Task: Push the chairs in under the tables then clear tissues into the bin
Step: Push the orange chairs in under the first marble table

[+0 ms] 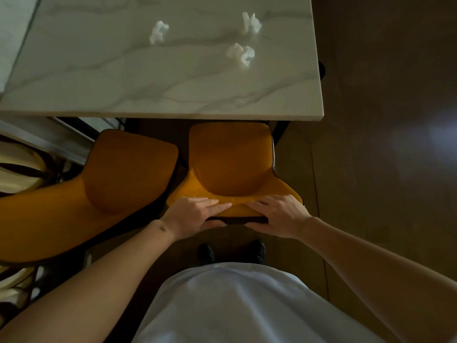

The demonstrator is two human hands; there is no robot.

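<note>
An orange chair (231, 157) stands right in front of me, the front of its seat at the marble table's (148, 95) near edge. My left hand (193, 214) and my right hand (277, 216) both grip the top of its backrest, fingers over the front and thumbs behind. A second orange chair (118, 174) stands to the left, turned at an angle and pulled out from the table. Three crumpled white tissues lie on the table: one at the middle (158, 32), one at the far right (251, 22), one nearer (241, 54).
Brown floor (383, 144) stretches to the right of the table. A glass pane (14, 33) borders the table's left side. Cream and dark striped furniture (17, 169) sits at the far left behind the angled chair. My dark shoes (207, 253) are below the chair back.
</note>
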